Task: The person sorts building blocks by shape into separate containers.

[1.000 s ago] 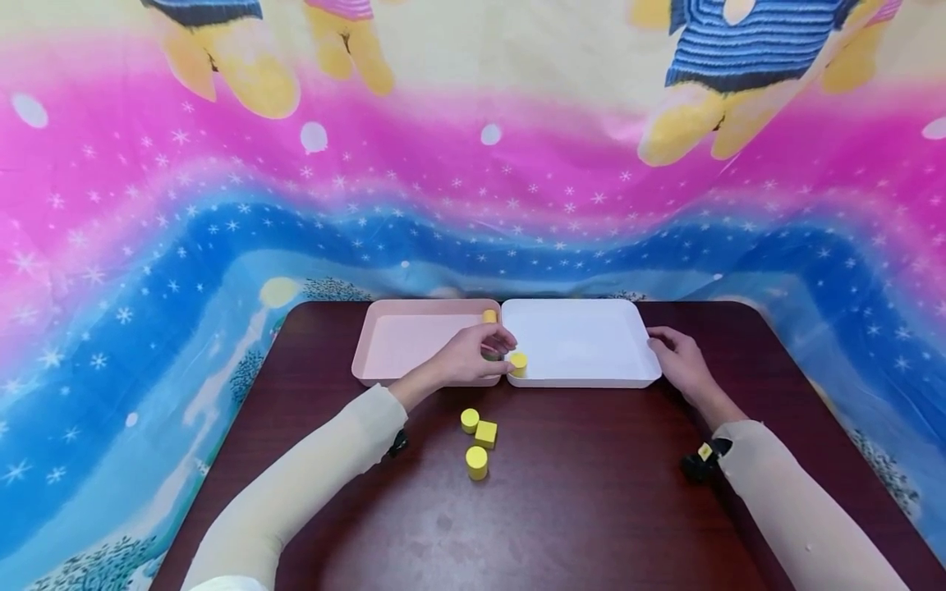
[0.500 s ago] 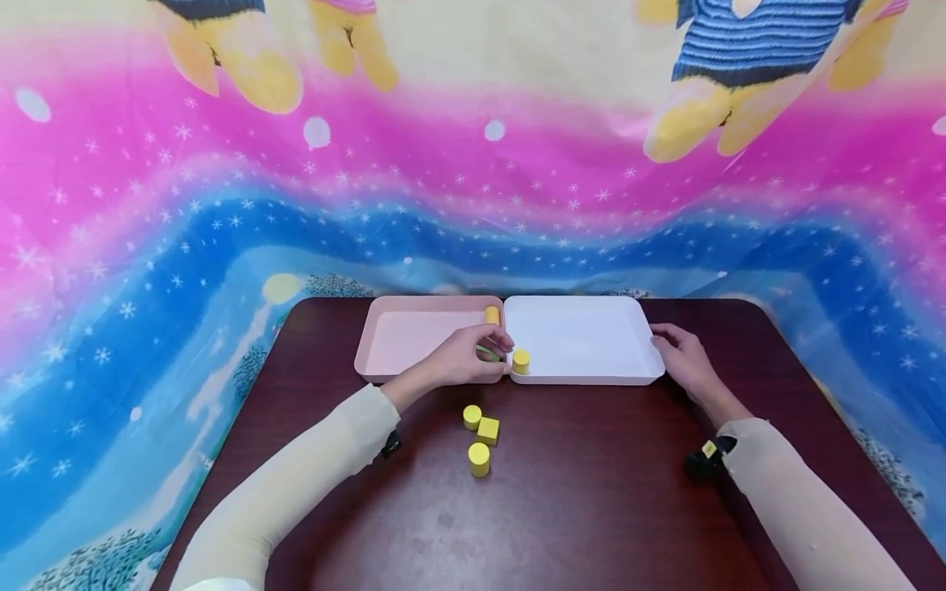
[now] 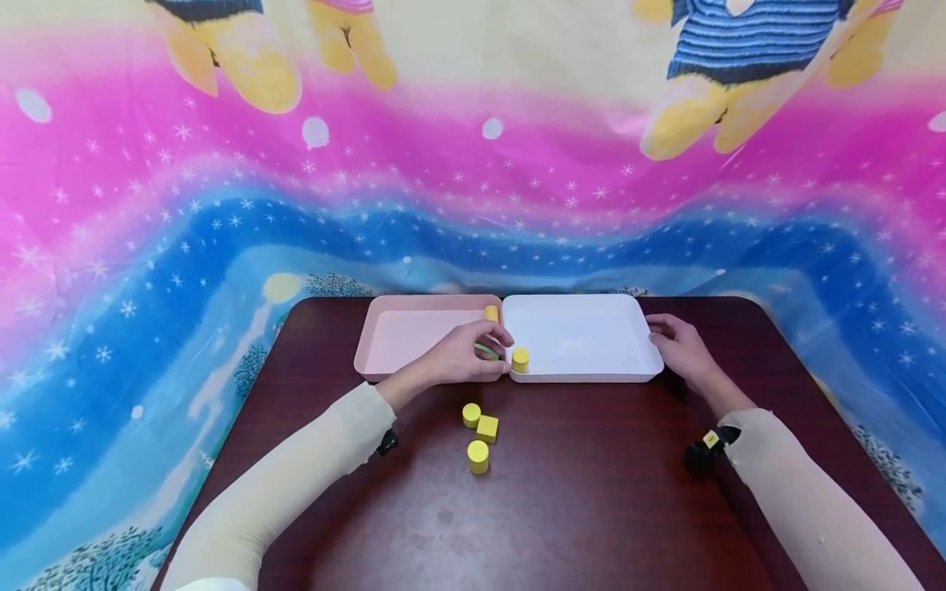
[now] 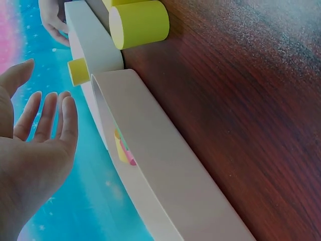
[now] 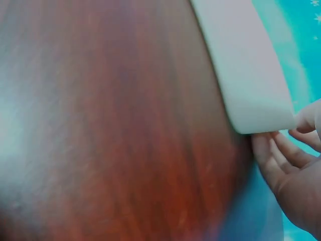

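My left hand (image 3: 470, 353) hovers over the right end of the pink tray (image 3: 362, 361). Its fingers are spread and curve loosely around nothing, as the left wrist view confirms. Just right of its fingertips, a yellow cylinder (image 3: 521, 359) stands in the near left corner of the white tray (image 3: 591, 332). My right hand (image 3: 681, 351) holds the white tray's right end. In the right wrist view its thumb is at the rim and the other fingers (image 5: 266, 150) lie against the end wall.
An orange cylinder (image 3: 491, 313) and a partly hidden green piece (image 3: 486, 351) are in the pink tray. On the dark table (image 3: 576, 492), before the trays, stand two yellow cylinders (image 3: 478, 457) and a yellow cube (image 3: 487, 428). A printed cloth (image 3: 443, 205) hangs behind.
The left fingertips have drawn slightly left, off the yellow cylinder in the white tray, which stays in its corner. The right hand keeps its place at the tray's end.
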The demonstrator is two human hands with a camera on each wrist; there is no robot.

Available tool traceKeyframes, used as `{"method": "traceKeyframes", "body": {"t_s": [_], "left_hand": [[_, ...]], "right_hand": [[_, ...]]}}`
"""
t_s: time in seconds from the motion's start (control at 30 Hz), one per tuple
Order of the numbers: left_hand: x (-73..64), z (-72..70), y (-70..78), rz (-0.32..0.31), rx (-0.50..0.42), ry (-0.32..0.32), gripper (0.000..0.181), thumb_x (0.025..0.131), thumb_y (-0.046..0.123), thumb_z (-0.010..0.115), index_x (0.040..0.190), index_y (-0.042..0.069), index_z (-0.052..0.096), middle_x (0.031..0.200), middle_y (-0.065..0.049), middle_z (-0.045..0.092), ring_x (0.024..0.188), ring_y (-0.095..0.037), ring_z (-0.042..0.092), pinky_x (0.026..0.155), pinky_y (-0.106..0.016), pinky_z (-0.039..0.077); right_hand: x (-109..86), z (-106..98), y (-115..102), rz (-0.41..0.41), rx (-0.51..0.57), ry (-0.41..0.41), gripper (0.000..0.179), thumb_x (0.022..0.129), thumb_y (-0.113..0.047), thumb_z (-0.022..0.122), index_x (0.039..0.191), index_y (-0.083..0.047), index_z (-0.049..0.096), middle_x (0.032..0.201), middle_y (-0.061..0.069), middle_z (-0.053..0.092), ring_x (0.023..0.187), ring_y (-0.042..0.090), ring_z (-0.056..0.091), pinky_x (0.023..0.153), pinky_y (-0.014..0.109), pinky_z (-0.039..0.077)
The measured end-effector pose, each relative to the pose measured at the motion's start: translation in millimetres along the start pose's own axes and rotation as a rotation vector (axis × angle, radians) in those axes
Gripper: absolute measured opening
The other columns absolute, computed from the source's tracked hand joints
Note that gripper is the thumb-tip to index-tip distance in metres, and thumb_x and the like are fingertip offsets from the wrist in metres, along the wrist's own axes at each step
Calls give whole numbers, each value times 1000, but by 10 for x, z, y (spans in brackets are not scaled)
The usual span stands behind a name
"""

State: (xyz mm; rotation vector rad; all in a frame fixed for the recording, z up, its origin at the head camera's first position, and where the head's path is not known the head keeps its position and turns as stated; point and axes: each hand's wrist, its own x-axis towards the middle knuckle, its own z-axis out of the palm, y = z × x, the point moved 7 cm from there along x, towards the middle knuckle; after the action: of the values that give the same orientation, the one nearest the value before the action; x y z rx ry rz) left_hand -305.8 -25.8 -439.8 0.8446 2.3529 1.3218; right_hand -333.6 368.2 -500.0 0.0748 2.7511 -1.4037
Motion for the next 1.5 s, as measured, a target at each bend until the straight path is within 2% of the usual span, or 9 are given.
{"method": "traceKeyframes", "body": {"t_s": [0.23,0.4,0.53,0.73,0.9,1.07,1.2,1.33,1.5], "left_hand": [[-49,-9,19,5,0,-27,43,96,18,81,132,3,64,131,-15,66,121,-30,66,98,-34,59],[-98,-40,45,1,14,-38,41,95,17,82,132,9,65,135,-15,63,125,-33,63,97,-34,59],[-126,-59,77,9,13,-54,41,95,16,82,132,12,65,137,-16,62,127,-34,62,100,-41,59],[-171,-69,70,13,-2,-65,40,95,17,82,130,9,66,137,-18,62,126,-37,63,103,-51,56],[-209,-69,36,4,5,-73,42,96,20,82,132,5,66,135,-18,64,126,-39,63,104,-48,56],[-248,-80,24,-2,25,-78,43,94,17,83,131,5,65,135,-18,65,124,-38,64,104,-47,56],[-273,-82,-13,-7,43,-79,45,94,11,82,134,2,64,135,-14,64,122,-37,65,104,-49,56],[-291,-70,-32,-2,47,-85,45,94,11,82,134,2,64,136,-8,63,122,-35,66,104,-45,56],[-294,-68,-39,-1,53,-95,46,93,14,83,133,2,65,138,-6,62,122,-34,67,103,-42,57]], "right_hand": [[50,-28,19,63,35,-93,53,116,-20,41,163,2,32,151,33,46,131,47,53,96,52,58],[68,-16,58,88,61,-151,55,116,-22,39,167,-1,28,155,32,44,132,46,53,95,51,60],[74,-18,70,99,78,-159,56,116,-22,39,167,-3,26,159,32,40,135,46,52,96,52,59],[60,-18,62,94,101,-168,56,117,-25,38,168,-5,26,161,31,39,135,44,52,96,49,60],[48,-6,67,80,108,-168,56,117,-26,37,168,-4,26,161,32,38,134,44,53,93,44,61],[64,-7,82,66,104,-148,55,117,-24,39,167,-4,29,156,32,44,129,41,57,86,38,62],[83,-19,75,51,71,-122,55,116,-24,40,166,-2,32,155,32,45,124,40,60,82,36,62],[91,-36,46,33,34,-99,54,116,-23,40,165,-1,34,151,32,48,121,41,61,80,35,62],[100,-51,5,11,-29,-54,52,115,-21,41,162,1,38,143,32,53,119,41,59,79,32,58]]}}
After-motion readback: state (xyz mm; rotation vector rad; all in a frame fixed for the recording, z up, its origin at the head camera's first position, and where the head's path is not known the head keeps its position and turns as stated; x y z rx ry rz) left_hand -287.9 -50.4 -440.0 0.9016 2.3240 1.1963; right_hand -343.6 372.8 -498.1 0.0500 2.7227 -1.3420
